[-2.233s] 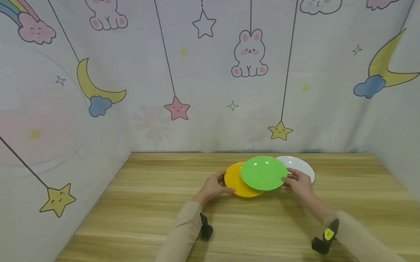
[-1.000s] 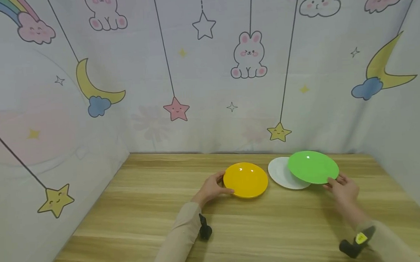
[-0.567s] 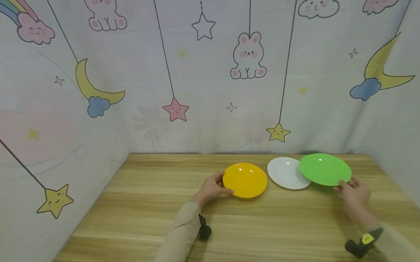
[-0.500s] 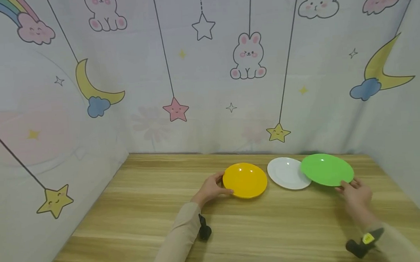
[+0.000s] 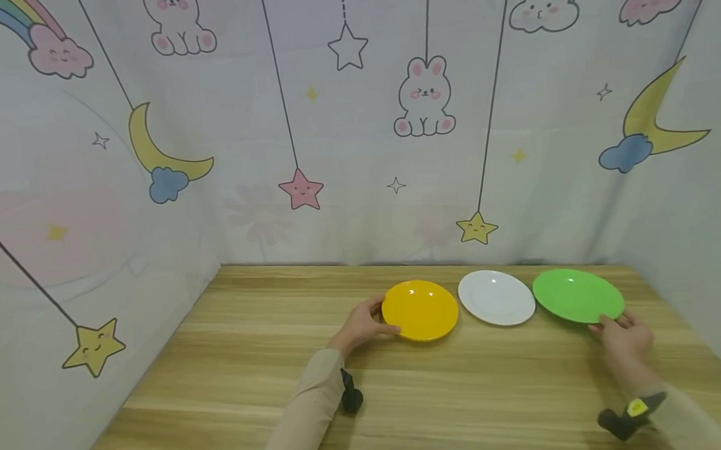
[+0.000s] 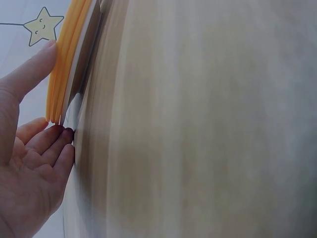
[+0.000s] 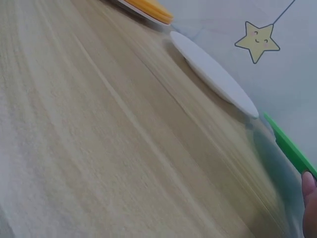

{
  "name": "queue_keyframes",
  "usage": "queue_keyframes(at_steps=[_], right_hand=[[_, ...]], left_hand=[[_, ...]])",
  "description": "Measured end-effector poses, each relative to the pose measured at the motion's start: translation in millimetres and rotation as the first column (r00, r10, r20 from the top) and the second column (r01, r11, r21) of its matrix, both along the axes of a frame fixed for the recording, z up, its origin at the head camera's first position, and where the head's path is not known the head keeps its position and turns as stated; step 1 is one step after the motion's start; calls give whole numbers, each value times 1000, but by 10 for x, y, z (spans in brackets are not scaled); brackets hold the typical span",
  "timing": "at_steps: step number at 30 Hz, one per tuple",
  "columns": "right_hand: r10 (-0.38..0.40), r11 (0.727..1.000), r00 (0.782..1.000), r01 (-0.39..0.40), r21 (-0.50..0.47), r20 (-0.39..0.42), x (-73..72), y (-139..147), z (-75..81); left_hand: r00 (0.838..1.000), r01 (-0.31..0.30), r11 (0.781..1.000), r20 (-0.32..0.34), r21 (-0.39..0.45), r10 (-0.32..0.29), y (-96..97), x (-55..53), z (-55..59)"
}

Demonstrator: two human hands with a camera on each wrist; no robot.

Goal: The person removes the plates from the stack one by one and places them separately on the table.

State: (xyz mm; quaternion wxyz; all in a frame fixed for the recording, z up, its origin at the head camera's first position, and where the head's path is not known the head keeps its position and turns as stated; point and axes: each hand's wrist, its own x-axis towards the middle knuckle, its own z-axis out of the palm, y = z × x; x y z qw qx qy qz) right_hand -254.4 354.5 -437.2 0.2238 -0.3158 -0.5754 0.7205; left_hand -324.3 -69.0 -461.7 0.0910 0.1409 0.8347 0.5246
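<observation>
In the head view, a yellow-orange plate (image 5: 420, 309) tops a stack at the table's middle. The left wrist view shows several orange plates (image 6: 63, 69) layered over a white one (image 6: 81, 44). My left hand (image 5: 360, 324) holds this stack by its left edge, thumb along the top rim and fingers round the side. On the right, my right hand (image 5: 626, 337) pinches the near right rim of a green plate (image 5: 578, 296). That plate is tilted, with its shadow under it in the right wrist view. Between the two lies a white plate (image 5: 496, 298).
All plates are toward the back of a wood-grain table (image 5: 440, 396). A white cloth backdrop (image 5: 357, 138) with cartoon prints rises behind and on both sides. Black wrist cameras (image 5: 351, 393) are strapped to both forearms.
My right hand has carried the green plate rightward from over the orange stack, across the white plate, and lowered it to the white plate's right. My left hand has stayed at the stack.
</observation>
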Motion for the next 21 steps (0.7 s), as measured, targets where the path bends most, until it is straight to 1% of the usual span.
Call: queue_keyframes(at_steps=[3, 5, 9, 13, 16, 21], right_hand=[[-25, 1000, 1000, 25, -18, 9, 2, 27, -10], [-37, 998, 999, 38, -46, 20, 0, 43, -17], [-24, 997, 999, 27, -65, 43, 9, 52, -42], [-23, 995, 999, 27, -96, 33, 24, 50, -82], [-20, 997, 999, 22, -74, 27, 30, 59, -117], [4, 1000, 999, -5, 24, 40, 9, 104, -163]], left_hand=[[1000, -1, 1000, 2, 2, 1, 0, 2, -2], [1000, -3, 1000, 3, -1, 3, -1, 4, -1], [1000, -8, 1000, -4, -12, 8, -5, 6, 3], [1000, -2, 1000, -14, -22, 2, -4, 3, 1], [1000, 2, 1000, -13, -19, -2, 0, 1, -5], [1000, 2, 1000, -9, -6, -2, -2, -3, -18]])
